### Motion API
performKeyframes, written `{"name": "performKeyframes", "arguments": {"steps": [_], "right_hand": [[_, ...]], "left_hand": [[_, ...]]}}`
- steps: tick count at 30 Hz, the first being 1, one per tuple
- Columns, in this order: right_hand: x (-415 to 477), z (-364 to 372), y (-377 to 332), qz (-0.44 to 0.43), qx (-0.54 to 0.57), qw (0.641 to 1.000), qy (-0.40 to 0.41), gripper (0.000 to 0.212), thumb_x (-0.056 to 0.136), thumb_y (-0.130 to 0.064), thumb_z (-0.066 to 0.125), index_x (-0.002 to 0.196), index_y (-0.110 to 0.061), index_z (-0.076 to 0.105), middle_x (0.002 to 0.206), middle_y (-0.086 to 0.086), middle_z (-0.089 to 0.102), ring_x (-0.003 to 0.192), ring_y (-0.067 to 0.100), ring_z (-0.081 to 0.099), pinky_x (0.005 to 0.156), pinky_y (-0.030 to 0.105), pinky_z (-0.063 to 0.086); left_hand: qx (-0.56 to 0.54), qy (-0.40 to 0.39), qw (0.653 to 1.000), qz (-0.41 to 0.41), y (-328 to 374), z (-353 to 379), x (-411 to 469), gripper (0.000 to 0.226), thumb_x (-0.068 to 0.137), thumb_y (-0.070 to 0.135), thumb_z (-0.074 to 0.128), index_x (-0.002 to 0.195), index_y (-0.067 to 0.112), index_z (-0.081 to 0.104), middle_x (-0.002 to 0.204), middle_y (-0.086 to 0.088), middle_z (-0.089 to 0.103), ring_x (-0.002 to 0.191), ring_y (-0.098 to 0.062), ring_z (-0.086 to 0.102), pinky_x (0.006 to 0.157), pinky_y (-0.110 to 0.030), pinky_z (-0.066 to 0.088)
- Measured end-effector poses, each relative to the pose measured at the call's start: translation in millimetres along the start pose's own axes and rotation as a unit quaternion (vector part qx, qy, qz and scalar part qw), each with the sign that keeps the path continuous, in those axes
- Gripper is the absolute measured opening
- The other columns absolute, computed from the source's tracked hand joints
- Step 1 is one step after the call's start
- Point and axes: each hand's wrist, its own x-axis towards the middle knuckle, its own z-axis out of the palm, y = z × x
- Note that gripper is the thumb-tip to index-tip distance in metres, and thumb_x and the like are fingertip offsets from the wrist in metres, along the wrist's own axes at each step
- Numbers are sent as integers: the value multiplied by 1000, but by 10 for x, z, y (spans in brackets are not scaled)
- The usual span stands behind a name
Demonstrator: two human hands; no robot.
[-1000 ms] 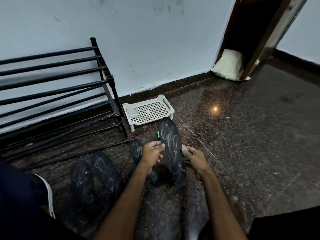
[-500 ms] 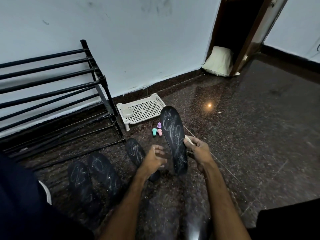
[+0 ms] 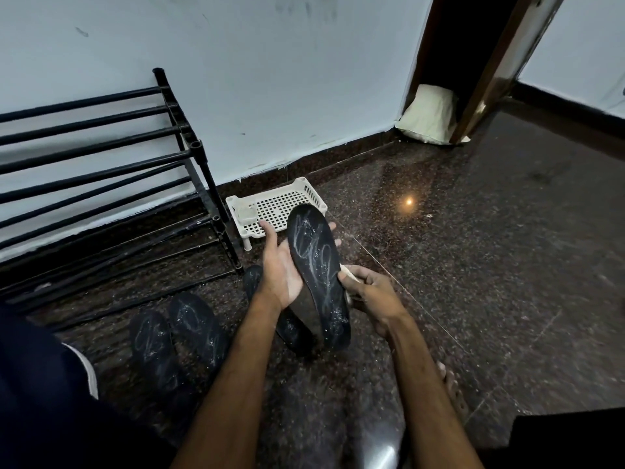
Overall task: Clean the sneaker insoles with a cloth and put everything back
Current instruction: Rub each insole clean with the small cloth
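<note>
A black insole (image 3: 318,275) smeared with white marks is held up over the floor, toe end pointing away from me. My left hand (image 3: 279,269) lies flat under its left side, fingers straight and reaching behind it. My right hand (image 3: 368,294) pinches a small white cloth (image 3: 348,275) against the insole's right edge. Three more marked insoles lie on the floor: two side by side (image 3: 152,346) (image 3: 199,330) at lower left, and one (image 3: 291,328) partly hidden under my left forearm.
A white perforated plastic basket (image 3: 280,208) stands by the wall just beyond my hands. A black metal shoe rack (image 3: 101,170) fills the left. A pale cushion (image 3: 429,116) lies in the dark doorway at the back right. Dark granite floor (image 3: 473,248) spreads to the right.
My left hand let go of the insole, then came back flat under it. The right hand kept hold and lifted the insole higher, covering the small coloured items seen by the basket.
</note>
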Motion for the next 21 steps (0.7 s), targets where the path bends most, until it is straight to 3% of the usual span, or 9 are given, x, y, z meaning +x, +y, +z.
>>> {"name": "performKeyframes", "arguments": {"steps": [2, 5, 8, 11, 13, 16, 17, 19, 21], "right_hand": [[-14, 53, -24, -3, 13, 1000, -21, 18, 90, -13, 69, 107, -8, 71, 86, 11, 63, 60, 13, 48, 54, 22, 41], [-67, 92, -90, -1, 22, 999, -28, 19, 91, -12, 67, 108, -4, 69, 82, 11, 61, 58, 13, 49, 52, 22, 41], [-78, -28, -120, 1, 3, 997, 72, 23, 91, -8, 66, 114, -3, 67, 91, 9, 72, 66, 15, 64, 58, 29, 54], [-81, -215, -229, -20, -126, 975, 184, 27, 87, -3, 69, 113, -4, 64, 106, 16, 70, 79, 22, 68, 63, 34, 56], [-144, -221, -459, -35, -85, 985, 145, 28, 87, -1, 68, 114, 0, 61, 104, 16, 69, 75, 18, 67, 59, 28, 54], [-344, -85, -887, -65, 136, 988, -3, 32, 84, -4, 65, 116, -4, 61, 103, 9, 72, 78, 14, 69, 63, 24, 57], [-370, -53, -956, -68, 164, 984, -30, 35, 82, -5, 66, 116, -6, 61, 105, 9, 73, 82, 15, 69, 65, 26, 58], [-347, 28, -926, -53, 64, 997, -9, 34, 82, -5, 70, 115, -7, 63, 108, 13, 72, 87, 23, 69, 70, 32, 59], [-325, 108, -825, -60, -180, 979, 81, 18, 84, -6, 73, 101, -8, 68, 96, 14, 73, 84, 28, 70, 72, 40, 58]], "left_hand": [[-15, -22, 1000, 3, 22, 68, 30, 103, 86, 82, 11, 146, 4, 44, 137, -23, 56, 124, -43, 55, 111, -59, 36], [-21, -37, 999, 10, 20, 130, 78, 103, 88, 82, 11, 141, 2, 50, 114, -19, 63, 102, -35, 60, 113, -61, 29], [12, -40, 999, 27, 26, 162, 111, 102, 88, 81, 10, 133, 1, 56, 106, -17, 63, 94, -31, 60, 109, -61, 34], [75, -24, 996, 48, 8, 149, 128, 99, 92, 75, 8, 136, -2, 53, 110, -19, 62, 96, -30, 61, 108, -61, 36], [91, -21, 994, 56, -20, 145, 131, 96, 95, 73, 9, 134, -2, 55, 114, -22, 61, 100, -31, 60, 110, -61, 33], [85, -28, 994, 65, -35, 184, 134, 93, 95, 73, 17, 132, -2, 58, 130, -40, 49, 118, -44, 50, 113, -64, 26], [83, -33, 994, 67, -26, 204, 132, 93, 94, 74, 18, 132, -3, 56, 135, -43, 43, 122, -46, 46, 113, -65, 25], [79, -40, 993, 73, 7, 236, 125, 94, 94, 73, 19, 133, -4, 55, 130, -41, 48, 119, -45, 48, 110, -62, 31], [93, -40, 992, 80, 26, 250, 122, 94, 95, 71, 16, 134, -6, 53, 117, -29, 57, 107, -37, 56, 103, -53, 40]]}}
